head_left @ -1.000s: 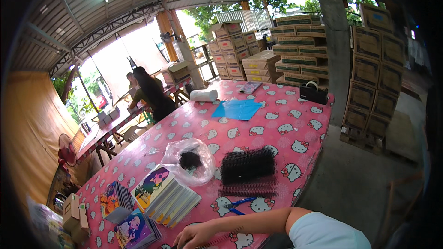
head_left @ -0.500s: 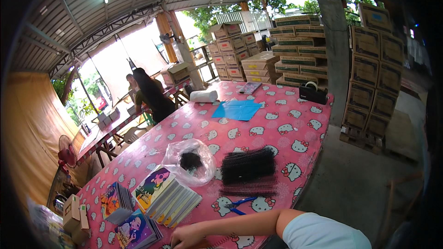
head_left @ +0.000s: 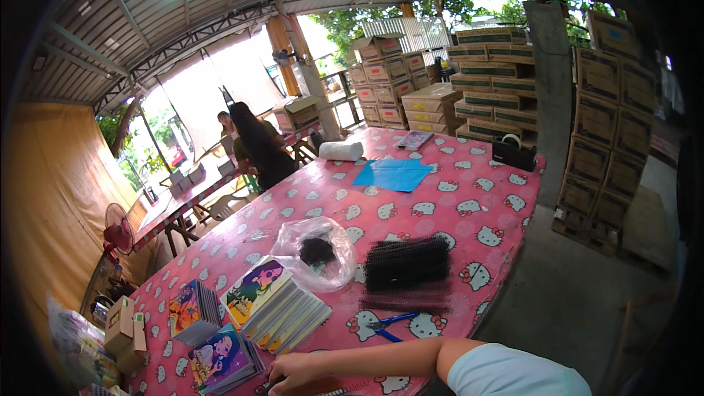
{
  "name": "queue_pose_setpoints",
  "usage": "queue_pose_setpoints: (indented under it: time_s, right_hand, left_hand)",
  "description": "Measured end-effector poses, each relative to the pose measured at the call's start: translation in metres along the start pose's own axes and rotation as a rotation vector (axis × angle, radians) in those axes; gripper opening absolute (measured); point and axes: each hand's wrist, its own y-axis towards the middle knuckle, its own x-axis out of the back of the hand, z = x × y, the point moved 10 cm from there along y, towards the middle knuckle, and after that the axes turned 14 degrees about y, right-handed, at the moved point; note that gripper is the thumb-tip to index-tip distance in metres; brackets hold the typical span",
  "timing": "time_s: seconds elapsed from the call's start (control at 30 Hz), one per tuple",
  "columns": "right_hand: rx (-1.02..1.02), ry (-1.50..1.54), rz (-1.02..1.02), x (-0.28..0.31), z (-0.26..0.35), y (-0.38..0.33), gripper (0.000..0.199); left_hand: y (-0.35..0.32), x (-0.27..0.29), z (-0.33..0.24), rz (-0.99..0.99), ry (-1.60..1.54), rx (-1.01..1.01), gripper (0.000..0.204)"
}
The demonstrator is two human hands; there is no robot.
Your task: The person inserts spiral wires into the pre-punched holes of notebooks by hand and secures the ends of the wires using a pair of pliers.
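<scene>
Pink cartoon-cat tablecloth (head_left: 455,198) under everything. My right hand (head_left: 297,372) reaches across at the near edge, fingers curled on something dark; I can't tell what, or whether it's gripped. Left hand not in view. Looks like pickup stage, so next I need a firm grip. Beyond: fanned notebooks (head_left: 282,308), blue-handled pliers (head_left: 389,325), black binding combs (head_left: 407,270), clear bag (head_left: 317,251).

Open shed, metal roof (head_left: 147,22), stacked cartons (head_left: 609,125) (daylight beyond)

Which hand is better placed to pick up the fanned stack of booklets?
Probably right: the right hand lies just below the booklets; the left hand is out of view.
</scene>
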Motion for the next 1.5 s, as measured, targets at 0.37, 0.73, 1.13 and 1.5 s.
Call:
queue_pose_setpoints:
  time_s: [0.37,0.73,1.13,1.5]
  right_hand:
    - [0.131,-0.462,-0.227,0.033,-0.038,-0.052,0.044]
    - [0.56,-0.047,-0.469,0.014,0.119,-0.112,0.027]
    - [0.553,-0.05,-0.421,0.008,0.125,-0.111,0.025]
    - [0.312,-0.196,-0.341,-0.003,0.113,-0.08,0.054]
  left_hand:
    - [0.006,0.004,-0.025,0.07,-0.185,-0.009,0.029]
    - [-0.005,-0.011,-0.117,0.204,-0.254,-0.282,0.018]
    - [-0.011,-0.011,-0.13,0.247,-0.275,-0.402,0.01]
    - [0.001,-0.011,-0.062,0.2,-0.036,-0.094,0.021]
